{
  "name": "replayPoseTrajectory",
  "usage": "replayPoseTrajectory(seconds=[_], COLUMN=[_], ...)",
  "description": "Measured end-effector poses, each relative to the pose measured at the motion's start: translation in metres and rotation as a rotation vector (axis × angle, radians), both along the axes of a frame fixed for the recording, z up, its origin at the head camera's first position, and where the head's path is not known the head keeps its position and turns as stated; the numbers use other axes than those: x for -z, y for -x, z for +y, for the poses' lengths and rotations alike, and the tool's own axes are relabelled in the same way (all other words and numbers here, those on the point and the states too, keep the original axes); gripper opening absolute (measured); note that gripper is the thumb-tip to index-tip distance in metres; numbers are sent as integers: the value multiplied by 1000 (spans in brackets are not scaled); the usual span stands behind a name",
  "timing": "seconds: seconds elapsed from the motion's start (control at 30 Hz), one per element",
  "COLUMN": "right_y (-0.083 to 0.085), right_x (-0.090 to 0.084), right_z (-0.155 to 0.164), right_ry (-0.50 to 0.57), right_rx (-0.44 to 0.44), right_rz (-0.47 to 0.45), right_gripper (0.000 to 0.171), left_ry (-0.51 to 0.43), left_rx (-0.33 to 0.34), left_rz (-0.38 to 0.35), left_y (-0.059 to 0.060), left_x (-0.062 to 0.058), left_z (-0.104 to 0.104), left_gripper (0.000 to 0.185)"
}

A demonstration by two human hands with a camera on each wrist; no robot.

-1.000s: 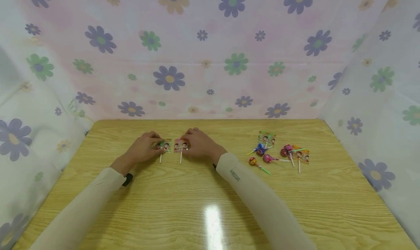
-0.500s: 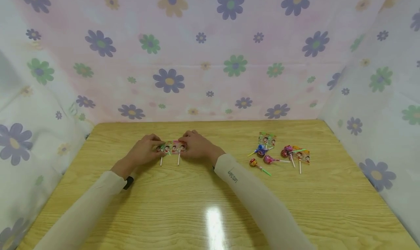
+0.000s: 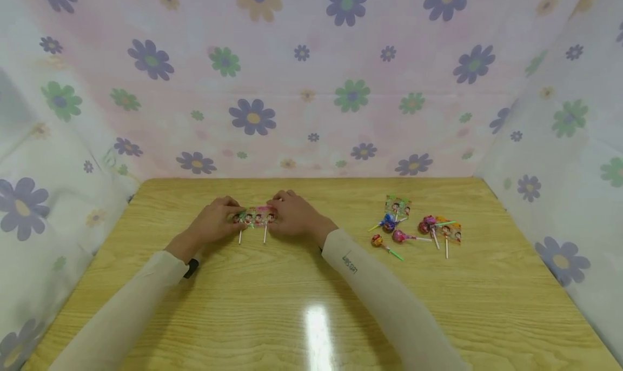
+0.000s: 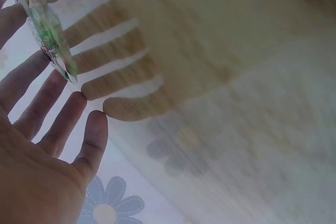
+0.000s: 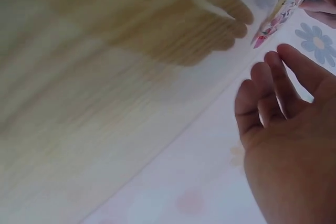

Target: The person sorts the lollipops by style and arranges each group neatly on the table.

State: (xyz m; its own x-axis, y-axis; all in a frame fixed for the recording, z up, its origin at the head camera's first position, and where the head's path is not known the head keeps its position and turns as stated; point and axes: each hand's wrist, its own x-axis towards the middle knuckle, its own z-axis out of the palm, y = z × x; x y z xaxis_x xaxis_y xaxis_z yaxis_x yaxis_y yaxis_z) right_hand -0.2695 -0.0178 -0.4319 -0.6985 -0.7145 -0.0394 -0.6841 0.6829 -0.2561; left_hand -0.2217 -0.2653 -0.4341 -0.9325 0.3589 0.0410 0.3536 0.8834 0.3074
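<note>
Two flat-wrapped lollipops with cartoon faces lie side by side at the left of the table, white sticks towards me. The green lollipop [image 3: 249,217] meets the pink lollipop [image 3: 261,216] edge to edge. My left hand [image 3: 213,219] holds the green one between thumb and index finger at its left side. From the right, my right hand [image 3: 295,215] pinches the pink one's outer side the same way. In the left wrist view, the green wrapper [image 4: 51,38] stands by the fingertips, other fingers spread. The pink wrapper [image 5: 278,17] shows past the index finger in the right wrist view.
On the table's right lie a green flat lollipop [image 3: 398,206], an orange flat one [image 3: 456,232], and round lollipops: blue [image 3: 389,223], pink [image 3: 400,236], yellow-red [image 3: 377,240] and dark pink [image 3: 428,223]. A flowered curtain [image 3: 311,111] surrounds the table's [image 3: 272,295] back and sides.
The right hand has slid the pink lollipop left, closing the gap to the green one. Over the last half second both hands have stayed nearly still.
</note>
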Motion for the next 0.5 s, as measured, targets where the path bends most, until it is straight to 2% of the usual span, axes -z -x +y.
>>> replayPoseTrajectory(seconds=[0.2,0.5], right_y=[-11,-36], right_x=[-11,-37], right_z=[20,89], right_ry=[-20,120], right_rx=[11,80], right_rz=[47,23], right_gripper=[65,66], left_ry=[10,9], left_rx=[-5,-13], left_rz=[-12,-7], left_y=[1,0], left_x=[0,0], left_z=[0,1], left_gripper=[53,53])
